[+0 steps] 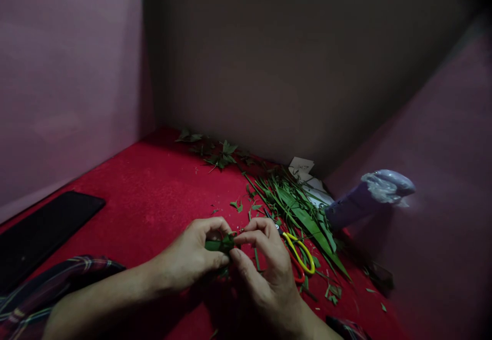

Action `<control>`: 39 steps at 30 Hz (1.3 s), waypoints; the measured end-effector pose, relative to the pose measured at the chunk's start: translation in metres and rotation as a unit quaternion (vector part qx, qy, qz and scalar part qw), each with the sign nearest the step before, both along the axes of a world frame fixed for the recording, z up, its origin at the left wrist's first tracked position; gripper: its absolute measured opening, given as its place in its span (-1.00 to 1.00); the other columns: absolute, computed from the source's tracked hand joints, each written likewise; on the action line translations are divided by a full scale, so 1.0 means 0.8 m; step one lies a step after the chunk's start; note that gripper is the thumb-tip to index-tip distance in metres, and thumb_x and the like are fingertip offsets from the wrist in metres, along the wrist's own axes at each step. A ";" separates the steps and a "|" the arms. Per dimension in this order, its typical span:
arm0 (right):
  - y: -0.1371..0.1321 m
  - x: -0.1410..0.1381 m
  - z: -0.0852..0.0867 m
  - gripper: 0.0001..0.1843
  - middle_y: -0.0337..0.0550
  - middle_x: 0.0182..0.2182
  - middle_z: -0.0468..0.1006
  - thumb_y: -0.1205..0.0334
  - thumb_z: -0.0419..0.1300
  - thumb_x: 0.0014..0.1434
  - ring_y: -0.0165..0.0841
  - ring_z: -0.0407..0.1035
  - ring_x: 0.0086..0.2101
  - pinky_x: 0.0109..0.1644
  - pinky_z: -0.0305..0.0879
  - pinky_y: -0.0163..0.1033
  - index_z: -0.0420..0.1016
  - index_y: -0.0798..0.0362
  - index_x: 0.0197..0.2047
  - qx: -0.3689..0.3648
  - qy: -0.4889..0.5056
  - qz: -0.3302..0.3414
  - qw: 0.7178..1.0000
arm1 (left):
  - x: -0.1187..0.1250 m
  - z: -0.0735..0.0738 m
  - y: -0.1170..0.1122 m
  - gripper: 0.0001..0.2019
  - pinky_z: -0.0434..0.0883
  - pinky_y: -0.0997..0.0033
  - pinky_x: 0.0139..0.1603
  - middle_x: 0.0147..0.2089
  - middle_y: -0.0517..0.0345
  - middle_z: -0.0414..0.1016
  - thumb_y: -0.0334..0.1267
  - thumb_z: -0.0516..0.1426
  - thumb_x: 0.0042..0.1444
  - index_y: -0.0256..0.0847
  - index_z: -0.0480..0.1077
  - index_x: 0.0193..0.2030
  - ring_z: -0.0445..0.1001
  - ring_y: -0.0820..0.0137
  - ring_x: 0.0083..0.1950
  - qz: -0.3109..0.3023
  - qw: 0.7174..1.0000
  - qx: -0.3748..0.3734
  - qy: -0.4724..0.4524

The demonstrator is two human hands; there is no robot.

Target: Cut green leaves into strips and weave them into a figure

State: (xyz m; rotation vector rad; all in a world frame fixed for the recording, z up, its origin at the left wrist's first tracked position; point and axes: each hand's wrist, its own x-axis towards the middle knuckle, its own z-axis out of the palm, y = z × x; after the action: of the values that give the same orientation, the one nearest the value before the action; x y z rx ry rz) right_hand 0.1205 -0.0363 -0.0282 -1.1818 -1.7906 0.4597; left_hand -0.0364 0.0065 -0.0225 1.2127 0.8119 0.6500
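Observation:
A small folded green leaf [219, 245] is pinched between the thumb and fingers of my left hand [194, 258]. My right hand [269, 266] meets it from the other side, its thumb and fingertips closed at the leaf's right end, where a thin pale strand curls up. Part of the leaf is hidden behind my fingers. Close beside my right hand lie scissors [303, 253] with one yellow and one red handle loop, their blades partly covered by the hand and by cut greenery.
Long green leaves [295, 207] lie heaped on the red surface [154, 186], with scraps around them. Leafy sprigs [225, 155] lie along the back wall. White cards [302, 166] and a purple container topped with clear plastic [353, 204] stand right. A black flat object [49, 227] is left.

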 end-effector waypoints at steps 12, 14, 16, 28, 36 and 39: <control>0.002 -0.005 0.000 -0.85 -0.13 -0.15 0.30 0.48 0.11 0.07 -0.32 0.23 -0.07 0.02 0.14 -0.23 0.38 0.05 -0.43 -0.108 0.031 0.020 0.993 | 0.003 0.002 -0.004 -0.85 0.15 0.56 -0.56 -0.55 0.30 0.28 -0.34 0.19 -0.15 -0.30 0.31 -0.41 0.24 0.55 -0.54 0.001 0.999 0.039 0.026; 0.002 -0.006 0.000 -0.86 -0.13 -0.17 0.32 0.47 0.11 0.07 -0.31 0.23 -0.07 0.02 0.14 -0.23 0.37 0.06 -0.44 -0.102 0.031 0.012 0.994 | 0.003 0.001 -0.004 -0.85 0.15 0.56 -0.57 -0.56 0.30 0.28 -0.34 0.19 -0.15 -0.29 0.31 -0.41 0.23 0.55 -0.55 0.003 0.999 0.032 0.024; 0.001 -0.005 -0.002 -0.89 -0.13 -0.18 0.33 0.45 0.13 0.06 -0.31 0.24 -0.08 0.01 0.14 -0.23 0.36 0.06 -0.39 -0.089 0.044 0.005 0.995 | 0.002 0.000 -0.003 -0.84 0.14 0.57 -0.58 -0.58 0.33 0.25 -0.33 0.20 -0.16 -0.29 0.29 -0.42 0.20 0.57 -0.57 0.007 1.000 0.019 0.019; -0.002 -0.001 -0.008 -0.95 -0.19 -0.39 0.37 0.36 0.10 0.12 -0.36 0.29 -0.35 -0.27 0.24 -0.27 0.34 0.06 -0.29 -0.039 0.068 -0.008 0.997 | 0.002 0.002 -0.002 -0.85 0.11 0.54 -0.56 -0.58 0.32 0.23 -0.36 0.18 -0.19 -0.28 0.27 -0.45 0.18 0.56 -0.55 0.011 0.999 0.012 0.028; -0.001 -0.003 -0.004 -0.90 -0.15 -0.36 0.26 0.43 0.06 0.10 -0.33 0.25 -0.30 -0.24 0.19 -0.22 0.35 0.07 -0.37 -0.002 -0.029 0.012 0.999 | 0.001 -0.008 -0.001 -0.79 0.10 0.56 -0.54 -0.49 0.28 0.30 -0.36 0.19 -0.16 -0.27 0.30 -0.32 0.19 0.55 -0.50 0.010 0.999 0.039 0.016; 0.000 -0.006 0.002 -0.90 -0.17 -0.38 0.27 0.43 0.06 0.10 -0.33 0.24 -0.30 -0.23 0.19 -0.22 0.31 0.07 -0.41 -0.030 -0.032 0.020 0.999 | 0.000 -0.005 -0.002 -0.77 0.11 0.56 -0.54 -0.49 0.27 0.30 -0.37 0.19 -0.16 -0.28 0.31 -0.30 0.20 0.55 -0.50 0.007 0.999 0.037 0.018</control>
State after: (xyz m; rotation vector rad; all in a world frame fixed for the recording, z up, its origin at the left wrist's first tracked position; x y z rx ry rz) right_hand 0.1161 -0.0367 -0.0270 -1.2151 -1.8694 0.5082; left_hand -0.0362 0.0052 -0.0264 1.2890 0.8322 0.6761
